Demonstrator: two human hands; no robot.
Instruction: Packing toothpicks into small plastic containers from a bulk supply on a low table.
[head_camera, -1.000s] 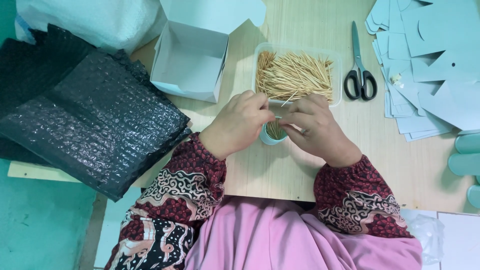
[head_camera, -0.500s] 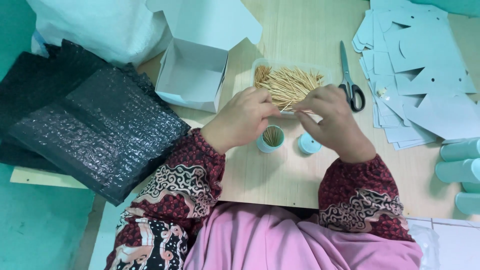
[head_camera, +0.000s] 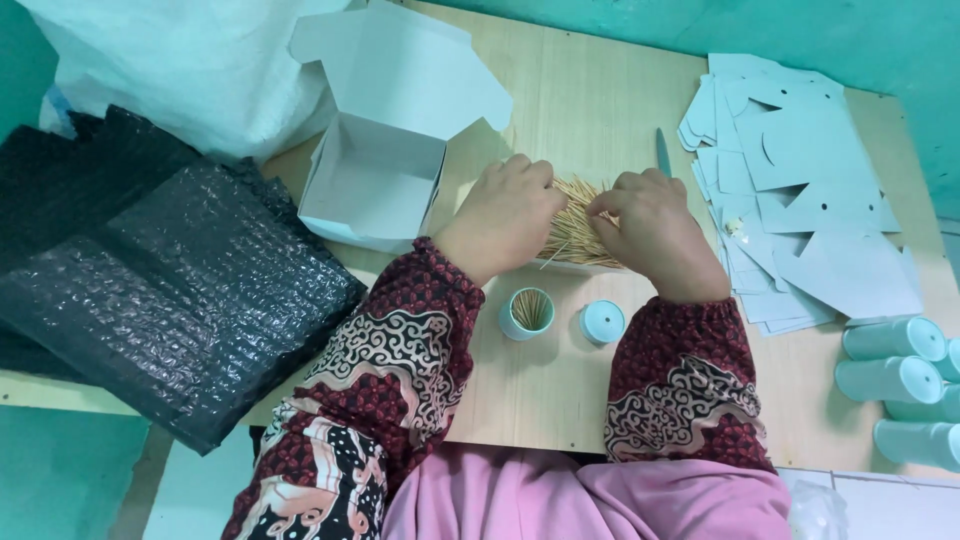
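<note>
Both hands rest in a pile of wooden toothpicks (head_camera: 575, 232) at the table's middle. My left hand (head_camera: 500, 215) is curled over the pile's left side, my right hand (head_camera: 650, 225) pinches toothpicks on its right side. Just in front of the hands stands a small light-blue round tube (head_camera: 527, 313), upright, uncapped, with toothpicks inside. Its light-blue cap (head_camera: 602, 322) lies beside it to the right.
An open pale-blue cardboard box (head_camera: 372, 185) sits left of the pile. Flat box blanks (head_camera: 800, 200) are stacked at the right, scissors (head_camera: 663, 152) partly hidden behind my right hand. Several capped blue tubes (head_camera: 895, 370) lie at the right edge. Black bubble wrap (head_camera: 150, 280) and a white bag (head_camera: 190, 60) lie left.
Both hands moved from the tube up to the toothpick pile. The tube and its cap now stand apart on the table, free of my hands.
</note>
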